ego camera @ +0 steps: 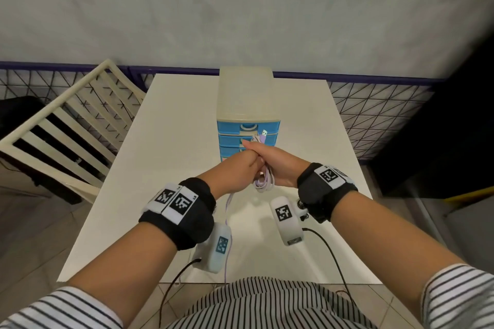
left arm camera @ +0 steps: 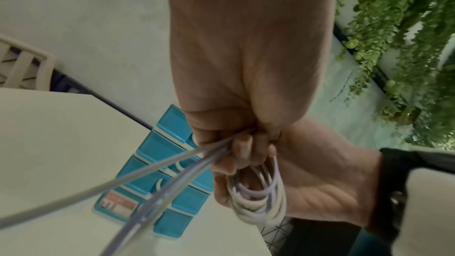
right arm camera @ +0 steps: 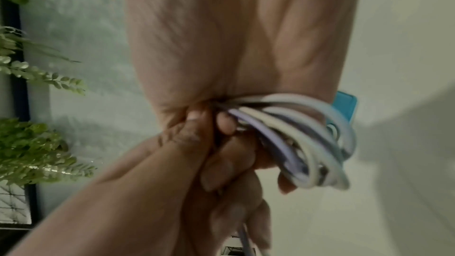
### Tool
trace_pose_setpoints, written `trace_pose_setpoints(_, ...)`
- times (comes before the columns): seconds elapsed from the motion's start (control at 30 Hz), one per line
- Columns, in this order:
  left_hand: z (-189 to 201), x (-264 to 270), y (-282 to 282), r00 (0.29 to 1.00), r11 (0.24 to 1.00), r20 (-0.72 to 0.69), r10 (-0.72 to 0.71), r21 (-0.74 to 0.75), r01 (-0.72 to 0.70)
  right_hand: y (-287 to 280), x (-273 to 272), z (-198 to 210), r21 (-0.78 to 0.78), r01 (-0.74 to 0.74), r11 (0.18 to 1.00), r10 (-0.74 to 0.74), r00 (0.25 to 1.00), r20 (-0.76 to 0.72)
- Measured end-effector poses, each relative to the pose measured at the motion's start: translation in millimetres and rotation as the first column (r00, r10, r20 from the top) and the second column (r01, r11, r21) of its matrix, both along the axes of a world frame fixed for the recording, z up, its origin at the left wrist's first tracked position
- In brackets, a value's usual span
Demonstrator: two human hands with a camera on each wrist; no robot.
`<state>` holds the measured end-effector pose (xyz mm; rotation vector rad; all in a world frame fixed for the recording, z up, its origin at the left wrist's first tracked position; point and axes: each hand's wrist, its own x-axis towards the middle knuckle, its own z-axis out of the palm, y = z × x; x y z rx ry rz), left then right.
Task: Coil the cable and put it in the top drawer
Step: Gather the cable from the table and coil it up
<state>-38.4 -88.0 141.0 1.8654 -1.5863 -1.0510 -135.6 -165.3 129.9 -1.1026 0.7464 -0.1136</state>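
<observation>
A lilac and white cable is partly wound into a coil. My right hand grips the coil, and the USB plug sticks up above the fist. My left hand presses against the right one and grips the loose strand. That strand hangs down to the table and over its near edge. Just behind both hands stands the drawer unit, cream with blue drawers. Its top drawer is shut.
The drawer unit stands on a white table. A cream slatted chair is at the left, a wire fence runs behind, and a dark object stands at the right. Black leads from the wrist cameras hang over the near edge.
</observation>
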Motion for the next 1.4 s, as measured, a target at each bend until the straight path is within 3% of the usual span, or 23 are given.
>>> trace_pose_setpoints(0.1, -1, -2, 0, 0.998, 1.0, -0.06, -0.011, -0.023, 0.01, -4, 1, 4, -0.149, 0.015, 0.989, -0.019, 1.0, -0.021)
trace_pose_setpoints(0.17, 1, -1, 1, 0.979, 0.999, -0.2, -0.025, 0.032, 0.032, -9, 4, 4, -0.327, 0.045, 0.944, -0.063, 0.997, -0.047)
trace_pose_setpoints(0.23, 4, -2, 5, 0.943, 0.991, -0.332, -0.033, 0.11, 0.073, -17, 5, 4, -0.413, 0.164, 0.896, -0.172, 0.985, 0.02)
trace_pose_setpoints(0.33, 2, -4, 10, 0.917, 0.984, -0.395, -0.053, 0.135, 0.115, -28, 4, 7, -0.269, 0.323, 0.907, -0.29, 0.944, 0.155)
trace_pose_setpoints(0.47, 0, -8, 7, 0.951, 0.98, -0.28, -0.135, 0.103, 0.169, -26, 1, 12, -0.007, 0.289, 0.957, -0.278, 0.926, 0.255)
trace_pose_setpoints(0.6, -4, -6, 9, 0.936, 0.984, -0.345, -0.069, 0.129, 0.121, -25, 0, 14, 0.188, 0.342, 0.921, -0.385, 0.874, 0.296)
trace_pose_setpoints(0.7, -14, 10, 14, 0.952, 0.978, -0.289, -0.1, 0.146, 0.147, -33, -8, 19, 0.208, 0.375, 0.903, -0.423, 0.858, 0.292)
trace_pose_setpoints(0.83, -20, 33, 20, 0.972, 0.988, -0.218, -0.084, 0.111, 0.11, -42, -19, 26, 0.049, 0.313, 0.949, -0.316, 0.925, 0.213)
trace_pose_setpoints(0.93, -14, 38, 14, 0.992, 0.996, -0.11, -0.07, -0.063, 0.063, -38, -20, 24, -0.194, 0.1, 0.976, -0.094, 0.995, 0.039)
trace_pose_setpoints(1.03, -7, 39, 7, 0.999, 0.979, -0.007, 0.042, -0.199, -0.043, -31, -17, 17, -0.292, -0.052, 0.955, 0.031, 0.997, -0.075)
trace_pose_setpoints(1.13, -2, 39, 4, 0.996, 0.965, 0.029, 0.084, -0.252, -0.074, -28, -18, 12, -0.264, -0.062, 0.963, 0.043, 0.996, -0.076)
trace_pose_setpoints(1.3, 5, 31, 4, 0.993, 0.947, 0.002, 0.122, -0.3, -0.116, -17, -18, 15, -0.04, -0.207, 0.978, 0.205, 0.978, -0.047)
trace_pose_setpoints(1.4, 11, 27, 5, 0.995, 0.947, -0.002, 0.101, -0.308, -0.097, -11, -18, 18, -0.004, -0.267, 0.964, 0.267, 0.963, -0.044)
